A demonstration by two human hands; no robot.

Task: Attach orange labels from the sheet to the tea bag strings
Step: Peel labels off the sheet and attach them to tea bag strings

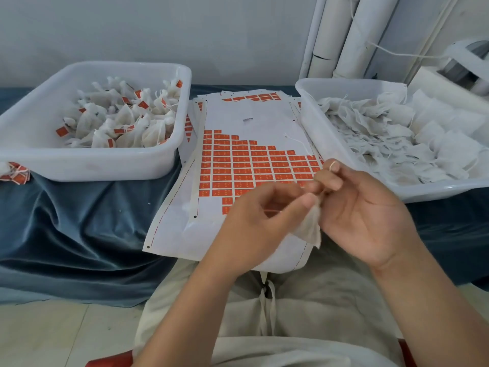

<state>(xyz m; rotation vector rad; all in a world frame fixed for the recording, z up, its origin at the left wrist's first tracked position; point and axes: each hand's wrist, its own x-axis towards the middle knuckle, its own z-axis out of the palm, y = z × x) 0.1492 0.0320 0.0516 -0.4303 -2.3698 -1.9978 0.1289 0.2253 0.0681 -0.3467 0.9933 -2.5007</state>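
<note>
Left hand (254, 215) pinches the bag (311, 226) at its neck, right hand (365, 215) pinches the string (334, 163), looped over a fingertip, both just above the sheet (264, 120); risk: loop slips off or snags when reaching for a label (239, 169), since both hands are busy.

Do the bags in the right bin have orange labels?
No, the right bin holds plain white bags; labelled ones lie in the left bin.

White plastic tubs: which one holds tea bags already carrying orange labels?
The white plastic tub on the left: orange labels dot its tea bags. The right tub holds plain white bags, no orange visible.
</note>
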